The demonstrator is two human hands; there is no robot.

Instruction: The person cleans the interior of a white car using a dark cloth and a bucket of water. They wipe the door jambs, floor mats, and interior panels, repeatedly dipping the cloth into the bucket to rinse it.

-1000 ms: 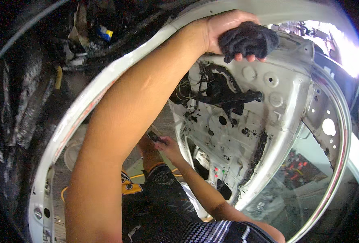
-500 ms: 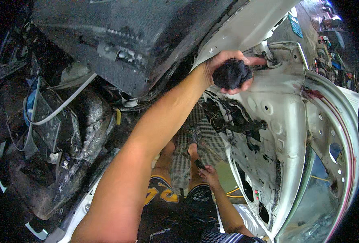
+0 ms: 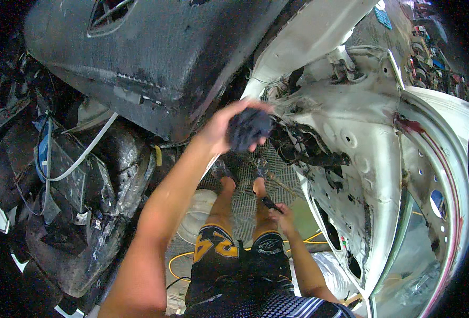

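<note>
A crumpled dark cloth (image 3: 249, 130) is bunched in my left hand (image 3: 221, 126), whose fingers curl round it. That hand is raised in front of me, between the dark dashboard panel (image 3: 139, 69) and the bare white car door (image 3: 367, 164) standing open on the right. Lower down, near my right knee, my right hand (image 3: 284, 217) grips a short black object (image 3: 270, 203). It is narrow and handle-like; its kind is too small to make out. The door's inner face is stained, with black wiring (image 3: 308, 148) by the hinge side.
On the left lies the stripped dark car interior (image 3: 81, 233) with a loose pale strip (image 3: 83, 153). A yellow hose (image 3: 314, 241) runs over the floor by my legs, and a round pale container (image 3: 196, 212) stands beside them. Crumpled white sheeting (image 3: 324, 273) lies under the door.
My left hand, with the cloth, has moved left and down, away from the hinge end of the door. My right hand has shifted slightly right, still holding the black object. The view has shifted.
</note>
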